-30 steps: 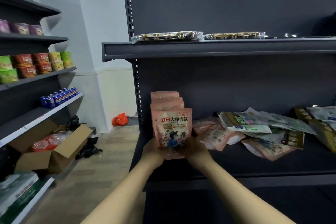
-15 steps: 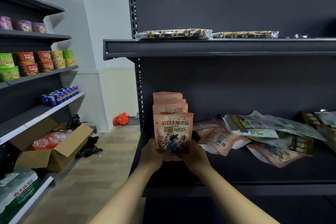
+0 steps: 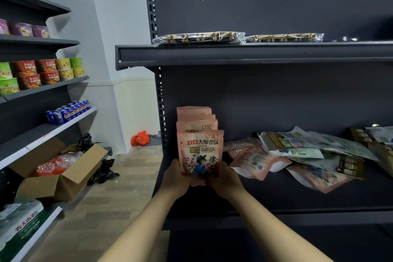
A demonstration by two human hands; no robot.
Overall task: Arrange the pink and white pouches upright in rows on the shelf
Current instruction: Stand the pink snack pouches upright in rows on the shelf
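A pink and white pouch with flowers and red lettering stands upright at the left end of the dark shelf. My left hand grips its lower left side and my right hand grips its lower right side. Right behind it, three more pink pouches stand upright in a row toward the back panel. More pink pouches lie flat to the right, mixed into a loose pile.
Green, white and gold pouches lie heaped across the shelf's right half. The shelf above carries flat clear packs. To the left stand another shelving unit with cups and blue cans, and an open cardboard box.
Both hands and the front pouch have stayed almost in place against the row; the view has shifted slightly.
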